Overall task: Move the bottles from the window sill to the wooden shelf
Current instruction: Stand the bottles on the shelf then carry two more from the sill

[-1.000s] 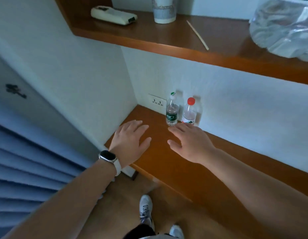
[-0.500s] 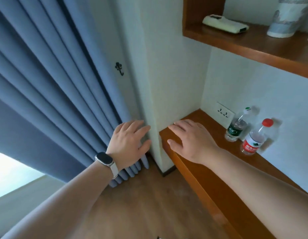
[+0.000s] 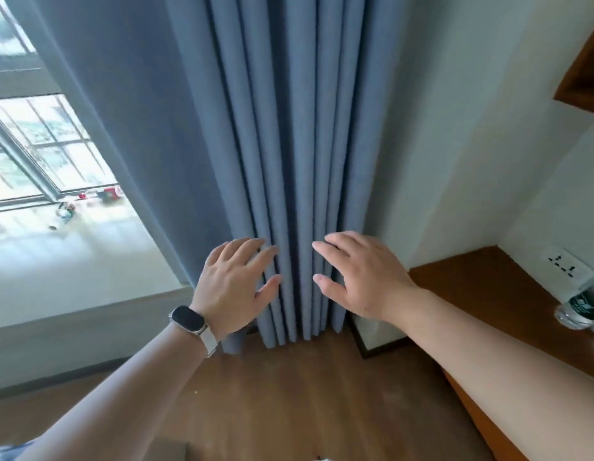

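Observation:
My left hand (image 3: 234,282) and my right hand (image 3: 359,274) are both raised in front of the blue curtain, fingers spread and holding nothing. At the far left, on the bright window sill (image 3: 72,247), lie two small bottles: a green-labelled one (image 3: 63,211) on its side and a red-labelled one (image 3: 109,194) by the window frame. The wooden shelf (image 3: 488,287) runs along the right wall. A clear bottle with a green label (image 3: 585,307) stands on it at the right edge of the frame; a second bottle beside it is almost cut off.
A pleated blue curtain (image 3: 289,161) hangs between the window and the white wall corner. A wall socket (image 3: 563,264) sits above the shelf. An upper wooden shelf (image 3: 585,78) shows at the top right. Below lies wooden floor (image 3: 289,394).
The view has swung left from the shelf to the curtain and window. Both hands moved with it, staying spread and empty. The shelf bottles slid to the right edge; the sill came into view.

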